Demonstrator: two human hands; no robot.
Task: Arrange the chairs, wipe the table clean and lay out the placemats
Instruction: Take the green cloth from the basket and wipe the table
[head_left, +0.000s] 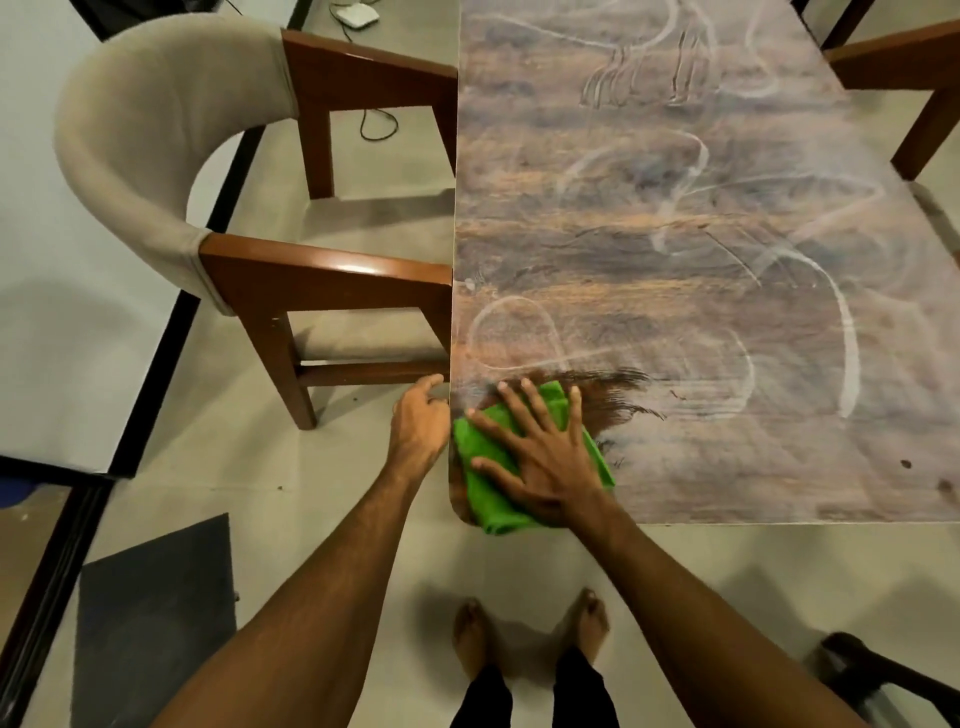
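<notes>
Head view looks down on a wood-grain table whose top is streaked with pale, looping smears. At the near left corner the right hand lies flat, fingers spread wide, pressing a folded green cloth onto the tabletop; it pinches nothing, the palm simply bears down. Part of the cloth hangs slightly over the near edge. Just beyond the fingertips a darker, cleaner patch shows through the haze. The left hand sits just beside the cloth on the table's left edge, fingers curled around that edge. To the left, a chair with a beige padded back and brown wooden arms stands with its armrests touching the table's left side. Another wooden chair shows partly at the far right corner. A dark mat lies on the floor at near left, and the person's bare feet stand close to the table's near edge.
</notes>
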